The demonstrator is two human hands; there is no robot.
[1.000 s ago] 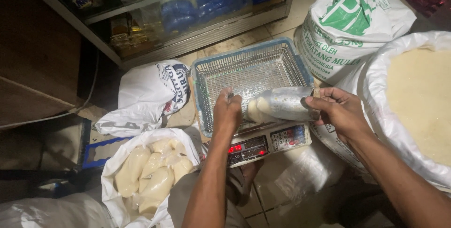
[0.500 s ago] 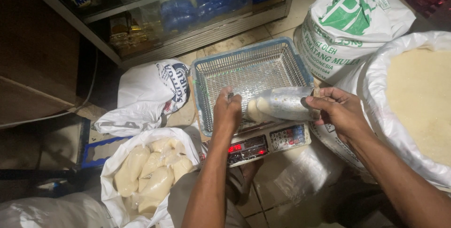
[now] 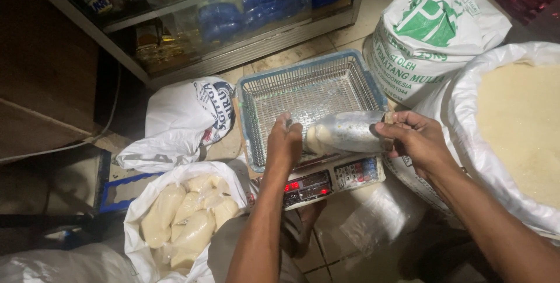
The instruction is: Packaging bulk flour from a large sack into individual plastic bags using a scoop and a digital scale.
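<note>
Above floor scale point(image 3: 329, 181), right hand point(image 3: 417, 140) grips scoop point(image 3: 344, 131); left hand point(image 3: 284, 146) at its mouth.

Scoop edges slightly right over the basket

Across the second, little shifts: the metal scoop point(image 3: 345, 132), held level in the right hand point(image 3: 415, 141), sits a touch farther right and lower against the blue mesh basket point(image 3: 303, 93) than it did a second ago, and its open mouth with the pale grain now shows a small gap from the left hand point(image 3: 284, 146). The left hand's fingers curl a little tighter at the basket's near edge, above the scale's keypad point(image 3: 326, 179). The view itself drifts barely downward.
</note>
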